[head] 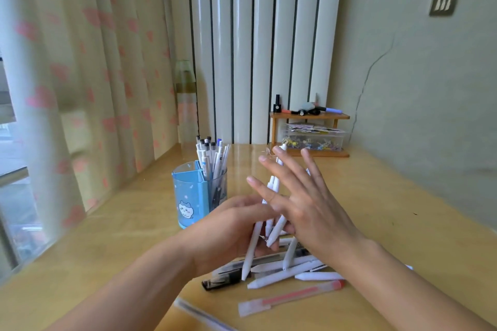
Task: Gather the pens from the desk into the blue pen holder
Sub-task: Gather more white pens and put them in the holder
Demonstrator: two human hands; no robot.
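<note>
Left hand: my left hand is curled around the lower part of a bundle of white pens, clasping them upright and slightly fanned above the tabletop.
Right hand: my right hand is flat with fingers spread, its palm pressed against the side of the same bundle; it grips nothing itself.
Bundle: the tips point down toward the pile, the tops reach up past my right fingertips.
Blue pen holder: the blue pen holder stands upright on the tabletop, just left of the bundle and beyond my left hand; it has a cartoon cat on its front and divided compartments.
Pens in holder: a cluster of pens stands in its right-hand compartment, leaning right; the front compartment looks empty from here.
Loose pile: more white pens lie crossed beneath my hands, with a black pen at the pile's left edge.
Red pen: a clear pen with red ink lies nearest me, apart from the pile.
Back corner: a small wooden shelf with a clear box under it stands by the wall.
</note>
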